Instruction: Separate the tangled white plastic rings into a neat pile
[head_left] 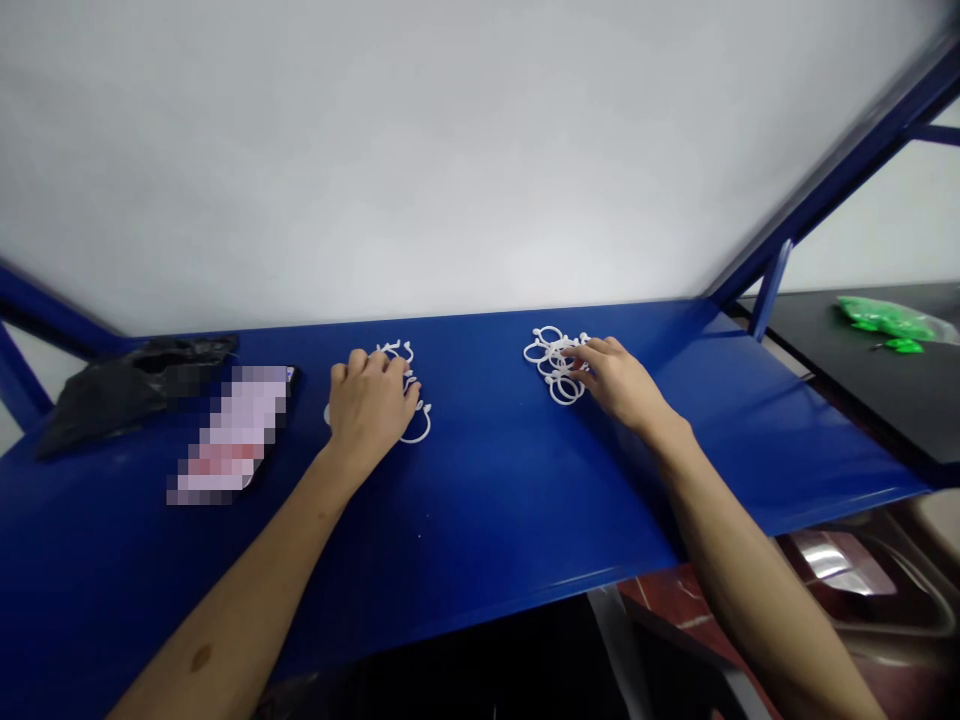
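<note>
White plastic shower curtain rings with small ball ends lie in two groups on a blue tabletop [480, 480]. Over the left group of rings [416, 432] my left hand [367, 405] rests palm down, fingers apart and bent, covering part of the group. Some rings show past its fingertips and beside the thumb. At the right group of rings [551, 352], my right hand [619, 380] reaches in from the right, thumb and forefinger closed on a ring at the group's edge. Its other fingers are partly hidden.
A phone [232, 430] with a blurred screen lies left of my left hand. Behind it is a crumpled black plastic bag [142, 385]. Blue frame bars [772, 290] rise at the sides. Green items in a clear bag [889, 320] lie on a dark table at right.
</note>
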